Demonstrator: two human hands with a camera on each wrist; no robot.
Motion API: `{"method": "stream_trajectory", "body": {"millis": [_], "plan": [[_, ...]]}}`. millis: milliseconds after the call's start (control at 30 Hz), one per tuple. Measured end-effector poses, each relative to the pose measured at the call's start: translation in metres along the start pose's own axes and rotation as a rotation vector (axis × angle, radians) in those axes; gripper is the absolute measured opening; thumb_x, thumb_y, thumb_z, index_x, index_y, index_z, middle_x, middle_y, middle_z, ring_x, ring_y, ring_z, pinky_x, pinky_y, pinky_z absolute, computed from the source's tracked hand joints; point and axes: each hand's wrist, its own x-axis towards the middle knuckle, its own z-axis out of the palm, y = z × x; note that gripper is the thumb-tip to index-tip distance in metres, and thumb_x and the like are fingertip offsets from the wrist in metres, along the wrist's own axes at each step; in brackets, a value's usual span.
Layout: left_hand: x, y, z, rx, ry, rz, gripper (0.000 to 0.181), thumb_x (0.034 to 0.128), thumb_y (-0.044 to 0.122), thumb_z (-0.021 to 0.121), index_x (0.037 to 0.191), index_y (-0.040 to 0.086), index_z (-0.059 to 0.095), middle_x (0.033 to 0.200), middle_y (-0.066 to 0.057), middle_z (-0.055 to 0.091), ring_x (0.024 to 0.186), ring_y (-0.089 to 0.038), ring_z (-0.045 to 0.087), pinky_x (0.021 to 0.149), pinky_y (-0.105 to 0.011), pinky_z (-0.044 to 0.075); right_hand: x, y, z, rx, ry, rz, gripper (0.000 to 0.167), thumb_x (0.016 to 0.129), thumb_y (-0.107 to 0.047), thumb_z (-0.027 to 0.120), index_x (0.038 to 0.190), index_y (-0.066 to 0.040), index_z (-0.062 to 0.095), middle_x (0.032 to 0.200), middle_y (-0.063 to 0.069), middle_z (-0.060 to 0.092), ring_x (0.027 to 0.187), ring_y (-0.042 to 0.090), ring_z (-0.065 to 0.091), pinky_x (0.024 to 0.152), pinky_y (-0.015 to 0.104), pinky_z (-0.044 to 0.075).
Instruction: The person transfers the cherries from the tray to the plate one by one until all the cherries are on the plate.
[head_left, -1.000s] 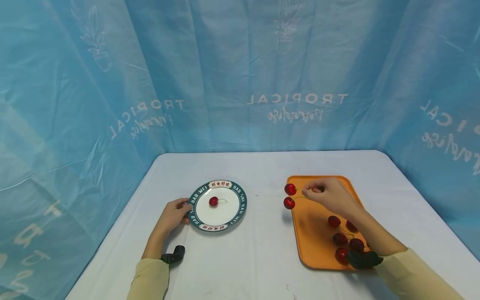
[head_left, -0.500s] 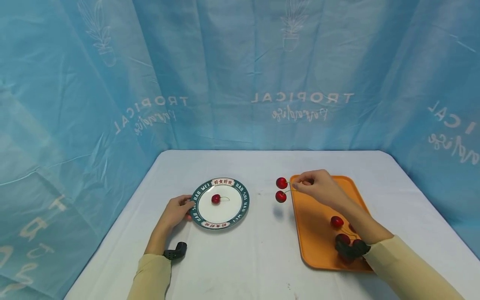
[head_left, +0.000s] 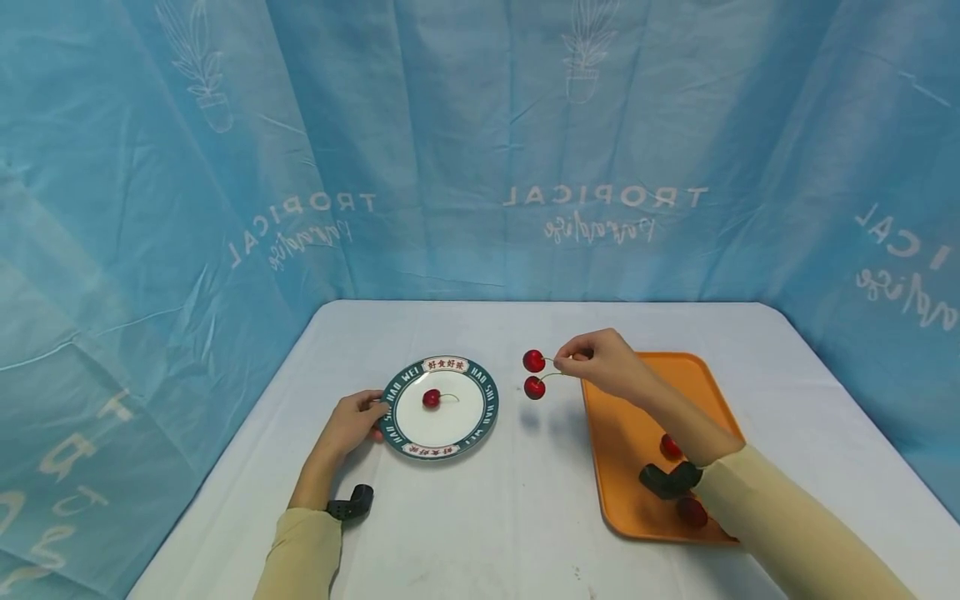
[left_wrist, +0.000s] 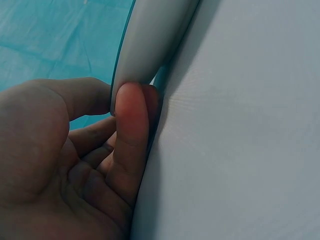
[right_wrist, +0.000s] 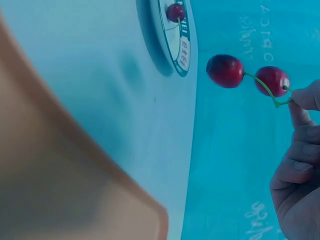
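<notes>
My left hand (head_left: pixel 348 427) holds the left rim of a round white plate (head_left: pixel 450 427) with a green lettered border. In the left wrist view, thumb and fingers (left_wrist: pixel 131 112) pinch the plate's edge (left_wrist: pixel 150 40) from both sides. One red cherry (head_left: pixel 431 399) with its stem lies on the plate. My right hand (head_left: pixel 603 364) pinches the stems of two cherries (head_left: pixel 535 387) between thumb and forefinger. They hang above the white table between plate and tray, apart from both. In the right wrist view, both held cherries (right_wrist: pixel 225 71) show beside the fingertips (right_wrist: pixel 302 100).
An orange tray (head_left: pixel 622 450) lies at the right, under my right forearm. Cherries (head_left: pixel 670 447) lie in it, partly hidden by the sleeve and the black wrist camera (head_left: pixel 670 481). Blue printed curtains (head_left: pixel 450 167) stand behind and at both sides of the white table (head_left: pixel 465 533).
My right hand has moved left with the two cherries, from over the tray to the gap beside the plate. My left hand stays on the plate's rim.
</notes>
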Motion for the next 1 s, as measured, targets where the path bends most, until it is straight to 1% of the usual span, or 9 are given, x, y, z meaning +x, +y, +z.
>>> {"method": "stream_trajectory", "body": {"millis": [133, 267, 467, 533, 600, 767, 833, 1000], "plan": [[0.000, 0.000, 0.000, 0.001, -0.002, 0.001, 0.049, 0.0930, 0.025, 0.056, 0.135, 0.001, 0.051, 0.110, -0.013, 0.062, 0.090, -0.024, 0.057, 0.096, -0.048, 0.039, 0.006, -0.004, 0.007, -0.009, -0.016, -0.024, 0.012, 0.086, -0.024, 0.068, 0.085, -0.014, 0.074, 0.057, 0.001, 0.038, 0.052, 0.018, 0.034, 0.049, 0.030, 0.029], [-0.001, 0.000, -0.001, 0.002, 0.000, 0.004, 0.048, 0.0936, 0.023, 0.055, 0.136, 0.000, 0.051, 0.108, -0.013, 0.062, 0.086, -0.022, 0.058, 0.092, -0.046, 0.042, 0.014, -0.005, 0.016, -0.038, -0.030, -0.045, 0.012, 0.086, -0.022, 0.067, 0.085, -0.013, 0.075, 0.057, 0.001, 0.042, 0.055, 0.019, 0.039, 0.050, 0.029, 0.032], [0.000, -0.001, 0.000, 0.009, 0.004, 0.011, 0.049, 0.0933, 0.023, 0.056, 0.136, -0.001, 0.051, 0.110, -0.013, 0.062, 0.094, -0.025, 0.056, 0.097, -0.050, 0.038, 0.023, -0.009, 0.029, -0.068, -0.049, -0.046, 0.013, 0.086, -0.022, 0.068, 0.087, -0.011, 0.075, 0.060, 0.002, 0.048, 0.060, 0.021, 0.047, 0.053, 0.031, 0.035], [0.000, -0.001, 0.000, 0.011, 0.004, 0.011, 0.049, 0.0932, 0.024, 0.055, 0.136, 0.000, 0.050, 0.109, -0.013, 0.062, 0.094, -0.025, 0.056, 0.097, -0.050, 0.039, 0.026, -0.010, 0.035, -0.074, -0.056, -0.049, 0.013, 0.086, -0.023, 0.068, 0.087, -0.012, 0.075, 0.060, 0.002, 0.049, 0.060, 0.021, 0.048, 0.054, 0.031, 0.036], [0.001, -0.001, 0.000, 0.010, 0.002, 0.007, 0.049, 0.0933, 0.024, 0.055, 0.136, 0.000, 0.050, 0.110, -0.013, 0.062, 0.095, -0.025, 0.056, 0.097, -0.050, 0.038, 0.030, -0.011, 0.039, -0.071, -0.068, -0.057, 0.014, 0.086, -0.023, 0.068, 0.088, -0.011, 0.075, 0.060, 0.002, 0.050, 0.060, 0.021, 0.048, 0.054, 0.031, 0.036], [0.001, 0.000, -0.002, 0.014, -0.005, 0.001, 0.050, 0.0939, 0.025, 0.055, 0.137, 0.000, 0.050, 0.115, -0.015, 0.061, 0.102, -0.028, 0.053, 0.101, -0.053, 0.033, 0.038, -0.016, 0.050, -0.059, -0.085, -0.075, 0.013, 0.086, -0.024, 0.067, 0.086, -0.013, 0.075, 0.062, 0.001, 0.054, 0.061, 0.020, 0.049, 0.054, 0.031, 0.037], [0.001, 0.000, -0.002, 0.015, -0.007, -0.001, 0.049, 0.0939, 0.026, 0.055, 0.136, 0.001, 0.050, 0.116, -0.015, 0.061, 0.103, -0.029, 0.052, 0.101, -0.053, 0.033, 0.042, -0.019, 0.055, -0.052, -0.091, -0.069, 0.012, 0.086, -0.023, 0.067, 0.086, -0.014, 0.075, 0.066, 0.001, 0.058, 0.063, 0.020, 0.051, 0.056, 0.031, 0.039], [0.001, 0.000, -0.001, 0.009, -0.013, -0.003, 0.049, 0.0938, 0.025, 0.055, 0.136, 0.000, 0.051, 0.115, -0.015, 0.061, 0.102, -0.029, 0.053, 0.100, -0.052, 0.034, 0.053, -0.024, 0.066, -0.054, -0.127, -0.041, 0.013, 0.086, -0.023, 0.067, 0.088, -0.013, 0.075, 0.071, 0.001, 0.061, 0.069, 0.019, 0.053, 0.059, 0.030, 0.044]]}}
